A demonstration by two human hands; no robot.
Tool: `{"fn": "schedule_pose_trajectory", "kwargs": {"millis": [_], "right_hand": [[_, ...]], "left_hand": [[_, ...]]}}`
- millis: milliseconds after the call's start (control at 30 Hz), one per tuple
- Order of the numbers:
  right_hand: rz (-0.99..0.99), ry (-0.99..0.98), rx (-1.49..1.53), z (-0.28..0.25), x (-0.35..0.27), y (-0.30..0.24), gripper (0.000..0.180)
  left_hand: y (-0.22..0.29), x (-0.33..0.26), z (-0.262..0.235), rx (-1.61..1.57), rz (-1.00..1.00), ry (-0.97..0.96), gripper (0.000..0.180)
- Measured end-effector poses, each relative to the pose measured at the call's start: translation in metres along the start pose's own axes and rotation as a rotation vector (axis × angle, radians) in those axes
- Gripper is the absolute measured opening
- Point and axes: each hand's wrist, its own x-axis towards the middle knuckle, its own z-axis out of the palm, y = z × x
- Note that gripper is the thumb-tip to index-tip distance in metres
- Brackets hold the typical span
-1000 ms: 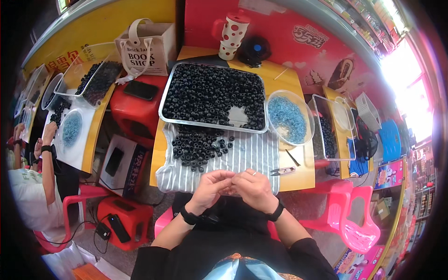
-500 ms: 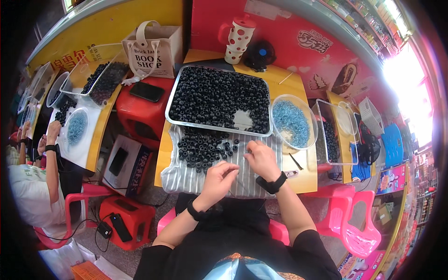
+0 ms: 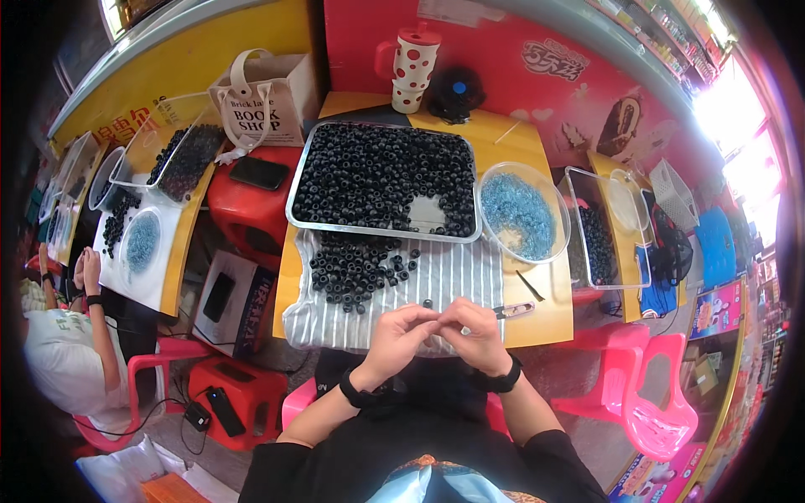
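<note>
Since half a second ago our right hand has drawn back to our left hand; fingertips pressed together, what they pinch we cannot tell. Beyond them, the metal tray holds black beads. Right of the tray, the clear bowl holds blue beads.

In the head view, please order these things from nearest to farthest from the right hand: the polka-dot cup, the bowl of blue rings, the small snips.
From the right hand:
1. Small snips, just right of it on the table edge.
2. Bowl of blue rings, farther back, right of the tray.
3. Polka-dot cup, at the back wall.
</note>
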Motion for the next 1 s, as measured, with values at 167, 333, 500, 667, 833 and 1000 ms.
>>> {"fn": "schedule_pose_trajectory", "kwargs": {"millis": [167,333,500,667,833,1000], "right_hand": [[0.063,0.035,0.189,-0.002,-0.01,0.006,0.009],[0.08,0.093,0.198,0.004,-0.015,0.007,0.009],[0.119,0.139,0.263,0.007,-0.019,0.005,0.01],[0.043,0.145,0.168,0.004,-0.018,0.002,0.01],[-0.081,0.151,0.058,0.002,-0.013,-0.005,0.013],[-0.175,0.206,-0.062,0.004,-0.013,-0.004,0.016]], "left_hand": [[-0.007,-0.004,0.005,-0.086,-0.046,0.068,0.012],[-0.011,-0.008,0.007,-0.003,0.036,0.088,0.01],[-0.009,-0.011,0.01,0.049,0.097,0.072,0.009],[-0.002,-0.009,0.006,0.144,0.078,0.023,0.009],[-0.002,-0.003,0.0,-0.097,-0.117,-0.041,0.018],[0.002,0.001,-0.002,-0.364,-0.358,-0.065,0.025]]}}
